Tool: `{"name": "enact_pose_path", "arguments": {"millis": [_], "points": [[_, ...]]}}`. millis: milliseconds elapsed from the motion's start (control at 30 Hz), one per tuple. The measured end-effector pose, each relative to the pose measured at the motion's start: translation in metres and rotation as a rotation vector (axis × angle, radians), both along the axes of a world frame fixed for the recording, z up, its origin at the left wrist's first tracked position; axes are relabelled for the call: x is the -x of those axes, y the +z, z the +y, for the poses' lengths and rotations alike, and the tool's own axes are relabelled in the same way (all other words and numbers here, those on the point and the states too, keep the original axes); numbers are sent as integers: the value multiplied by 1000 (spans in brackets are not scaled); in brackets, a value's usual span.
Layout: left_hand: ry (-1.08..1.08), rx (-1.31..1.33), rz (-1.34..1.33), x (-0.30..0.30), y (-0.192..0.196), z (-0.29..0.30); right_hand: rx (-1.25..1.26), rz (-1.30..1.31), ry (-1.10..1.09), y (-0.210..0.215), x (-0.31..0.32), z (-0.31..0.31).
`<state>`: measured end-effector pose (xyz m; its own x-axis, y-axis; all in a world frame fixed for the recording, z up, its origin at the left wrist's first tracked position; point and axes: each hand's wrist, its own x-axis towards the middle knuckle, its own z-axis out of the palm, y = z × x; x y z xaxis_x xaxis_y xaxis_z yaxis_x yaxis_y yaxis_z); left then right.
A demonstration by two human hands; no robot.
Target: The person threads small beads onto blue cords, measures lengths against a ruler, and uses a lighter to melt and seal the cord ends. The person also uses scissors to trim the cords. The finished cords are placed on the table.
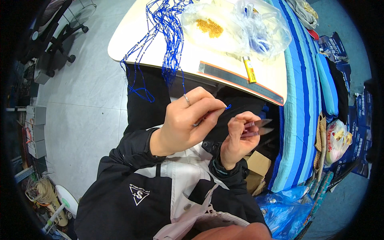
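My left hand (188, 120), with a ring on one finger, pinches the end of a thin blue cord (228, 107) between thumb and forefinger. Close beside it, my right hand (239, 136) grips small scissors or pliers (262, 126) whose metal tips point right. Both hands hover above my lap, just below the near edge of a white table (132, 32). A bundle of blue beaded strands (168, 36) lies on the table and hangs over its edge toward my hands.
On the table lie clear plastic bags (240, 28) with gold beads (210, 27), a long dark ruler (240, 82) and a yellow lighter (250, 69). A blue striped mattress (304, 92) runs along the right. Office chair (52, 36) at upper left; cardboard box (258, 164) by my knee.
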<state>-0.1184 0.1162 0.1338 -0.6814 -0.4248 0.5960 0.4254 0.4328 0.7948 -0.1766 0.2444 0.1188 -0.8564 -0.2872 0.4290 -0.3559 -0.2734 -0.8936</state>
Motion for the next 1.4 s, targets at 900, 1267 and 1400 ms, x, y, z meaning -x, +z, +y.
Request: {"name": "enact_pose_path", "arguments": {"millis": [900,1267,1400], "points": [[127,339,61,0,-5,5,-491,416,-372,9,-2,-1],[88,372,90,1,-7,1,-541,416,-397,8,-3,2],[53,253,28,0,-6,2,-475,350,-376,6,-3,4]]}}
